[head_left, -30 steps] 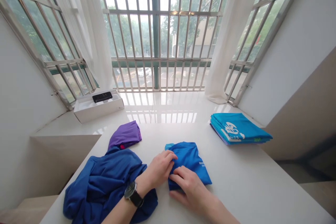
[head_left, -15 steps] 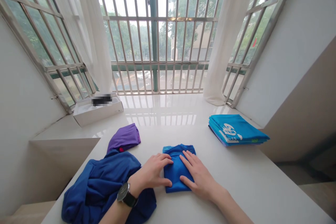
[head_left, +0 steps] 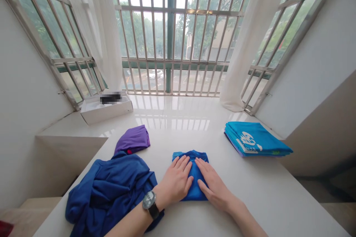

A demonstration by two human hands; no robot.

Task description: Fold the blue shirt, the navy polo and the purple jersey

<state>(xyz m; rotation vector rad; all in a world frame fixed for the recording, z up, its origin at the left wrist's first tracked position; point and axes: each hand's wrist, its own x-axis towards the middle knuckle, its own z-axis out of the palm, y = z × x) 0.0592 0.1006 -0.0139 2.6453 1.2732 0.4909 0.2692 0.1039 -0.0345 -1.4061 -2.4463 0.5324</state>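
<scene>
A blue garment [head_left: 196, 189], folded into a small rectangle, lies flat on the white table [head_left: 239, 192] in front of me. My left hand [head_left: 178, 179] rests on its left side, fingers outstretched and pointing away from me; a watch [head_left: 150, 200] is on that wrist. On the right side of the cloth lies my right hand [head_left: 213, 183], palm down with the fingers extended. The hands cover much of the garment. Left of them is a crumpled dark blue garment [head_left: 111, 189], partly behind my left forearm.
A purple folded cloth [head_left: 133, 139] lies beyond the dark blue heap. To the right sits a stack of folded turquoise garments [head_left: 258, 139] with a white print. An open white box [head_left: 108, 113] stands back left by the barred window [head_left: 172, 61], which has white curtains [head_left: 244, 44].
My left hand has moved right and forward, from the garment's left edge to flat on top of it. The right hand stays on the cloth. The view has shifted slightly.
</scene>
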